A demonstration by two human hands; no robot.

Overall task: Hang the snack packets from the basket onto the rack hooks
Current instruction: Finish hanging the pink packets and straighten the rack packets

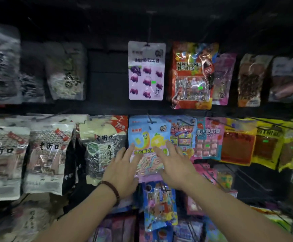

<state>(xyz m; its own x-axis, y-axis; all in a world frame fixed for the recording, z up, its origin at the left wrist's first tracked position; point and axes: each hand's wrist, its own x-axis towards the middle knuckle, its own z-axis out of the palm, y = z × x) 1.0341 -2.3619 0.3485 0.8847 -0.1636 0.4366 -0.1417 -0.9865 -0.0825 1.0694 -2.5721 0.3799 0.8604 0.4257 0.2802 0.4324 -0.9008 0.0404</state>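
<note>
While the flat-fingered left hand and right hand touch the glossy blue-and-pink plastic snack packet, press lightly; it should hang flat on its black wire hook.

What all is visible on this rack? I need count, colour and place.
Pale purple grape gummy packet: one, lilac, top centre.
Glossy red-orange candy packet: one, red-orange, right of it.
White seed bags: three fronts, white, black writing, middle left.
Blue banana-cartoon packet: one, blue-pink, middle centre.
Yellow plastic packets: several, yellow, middle right.
Brown bead bracelet: one, brown, left wrist.
Left hand, right hand: two, fingers spread, on the blue banana-cartoon packet.
</note>
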